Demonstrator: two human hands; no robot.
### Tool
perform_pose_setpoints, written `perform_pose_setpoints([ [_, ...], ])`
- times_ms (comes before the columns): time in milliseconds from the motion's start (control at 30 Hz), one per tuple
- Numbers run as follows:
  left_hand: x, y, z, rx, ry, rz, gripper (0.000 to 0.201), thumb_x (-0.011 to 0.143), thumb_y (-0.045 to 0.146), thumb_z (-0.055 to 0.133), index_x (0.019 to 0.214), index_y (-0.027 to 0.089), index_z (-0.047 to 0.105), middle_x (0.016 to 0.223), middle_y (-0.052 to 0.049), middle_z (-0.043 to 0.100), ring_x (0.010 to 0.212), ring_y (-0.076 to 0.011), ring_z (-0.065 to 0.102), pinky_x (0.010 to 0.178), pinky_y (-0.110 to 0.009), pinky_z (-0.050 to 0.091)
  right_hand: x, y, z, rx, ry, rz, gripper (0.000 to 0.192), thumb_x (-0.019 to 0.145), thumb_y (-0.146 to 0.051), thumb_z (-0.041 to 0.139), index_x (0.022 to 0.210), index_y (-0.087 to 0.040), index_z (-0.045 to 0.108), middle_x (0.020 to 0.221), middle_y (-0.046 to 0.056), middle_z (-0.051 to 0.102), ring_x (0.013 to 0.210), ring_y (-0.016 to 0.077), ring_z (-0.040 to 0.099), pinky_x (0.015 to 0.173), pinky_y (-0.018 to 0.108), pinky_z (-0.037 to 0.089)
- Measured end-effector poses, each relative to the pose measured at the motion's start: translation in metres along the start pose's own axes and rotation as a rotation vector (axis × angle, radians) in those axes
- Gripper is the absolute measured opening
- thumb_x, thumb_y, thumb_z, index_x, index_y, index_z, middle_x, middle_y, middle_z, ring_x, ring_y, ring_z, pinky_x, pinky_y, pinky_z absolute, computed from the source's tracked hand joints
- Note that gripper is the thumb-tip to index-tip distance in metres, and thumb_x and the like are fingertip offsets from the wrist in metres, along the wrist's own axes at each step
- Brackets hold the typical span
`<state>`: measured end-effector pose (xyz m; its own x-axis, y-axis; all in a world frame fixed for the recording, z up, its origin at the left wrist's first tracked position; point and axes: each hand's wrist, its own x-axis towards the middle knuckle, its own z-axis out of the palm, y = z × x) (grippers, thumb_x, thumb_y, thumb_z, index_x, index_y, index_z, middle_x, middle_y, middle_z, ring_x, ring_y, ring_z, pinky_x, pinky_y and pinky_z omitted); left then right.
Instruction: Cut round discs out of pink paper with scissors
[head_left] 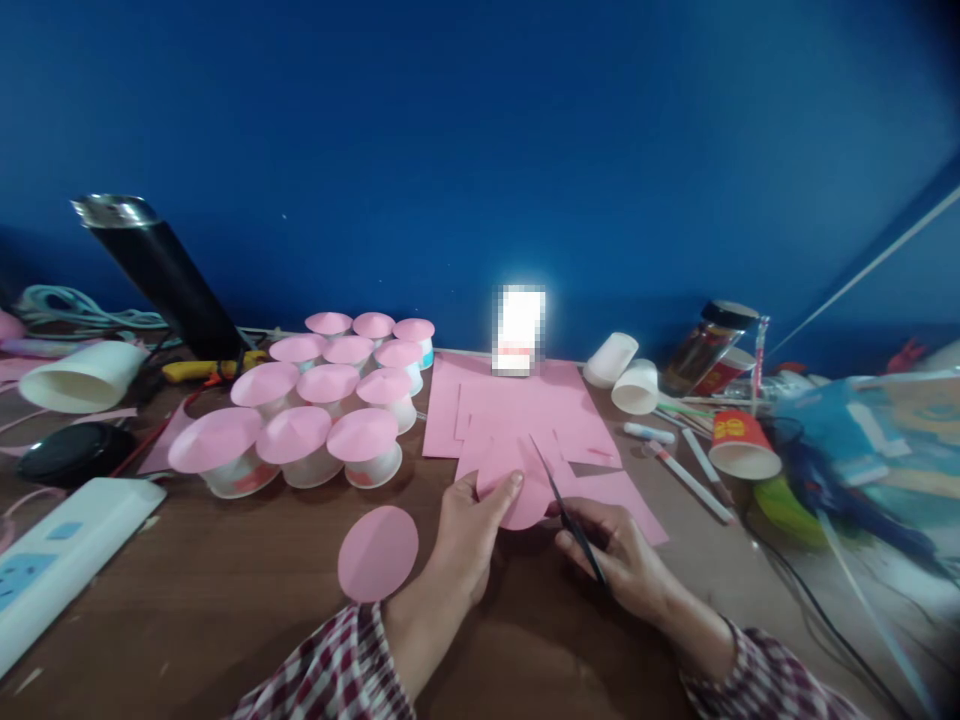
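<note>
Left hand: your left hand [469, 535] pinches the round pink paper piece [525, 495] by its edge, over the brown wooden table [225, 600].
Right hand: your right hand [611, 555] is closed round slim dark scissors [566, 505], blades at the paper.
Done: twelve pink-capped white paper cups [300, 415]; one flat pink paper disc [377, 552] lies beside.
Left: pink paper sheets [517, 410], bare white cups [622, 375].

Scissors on pink paper, both my hands busy.
My left hand [469, 530] pinches the pink paper piece [517, 495]; my right hand [615, 555] grips the scissors [562, 500]. A cut pink disc [377, 552] lies just left; pink-topped cups [315, 410] cluster beyond.
</note>
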<state>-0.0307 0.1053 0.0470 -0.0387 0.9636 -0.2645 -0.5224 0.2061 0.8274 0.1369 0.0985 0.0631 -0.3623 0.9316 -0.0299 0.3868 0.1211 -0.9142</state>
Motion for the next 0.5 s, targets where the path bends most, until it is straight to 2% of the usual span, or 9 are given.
perform_pose_setpoints([
  [233,-0.0004,0.0026,0.0014,-0.04,0.014,-0.023,0.035,0.067,0.035,0.074,0.087,0.007,0.067,0.077,-0.011,0.071,0.07,-0.0197,0.065,0.069,-0.03,0.05,-0.0005,0.0004,-0.0007,0.024,-0.018,0.012,0.037,0.082,-0.041,0.058,0.102,-0.01,0.064,0.065,0.002,0.058,0.051,0.0103,0.048,0.046,0.019,0.041],
  [500,-0.0001,0.0001,-0.0017,-0.041,-0.014,-0.002,0.036,0.069,0.036,0.073,0.09,0.008,0.067,0.08,-0.012,0.071,0.071,-0.0199,0.065,0.067,-0.03,0.05,-0.0015,0.0036,-0.0004,0.016,-0.024,-0.001,0.035,0.084,-0.039,0.058,0.104,-0.01,0.063,0.067,0.002,0.058,0.051,0.0096,0.047,0.044,0.018,0.039],
])
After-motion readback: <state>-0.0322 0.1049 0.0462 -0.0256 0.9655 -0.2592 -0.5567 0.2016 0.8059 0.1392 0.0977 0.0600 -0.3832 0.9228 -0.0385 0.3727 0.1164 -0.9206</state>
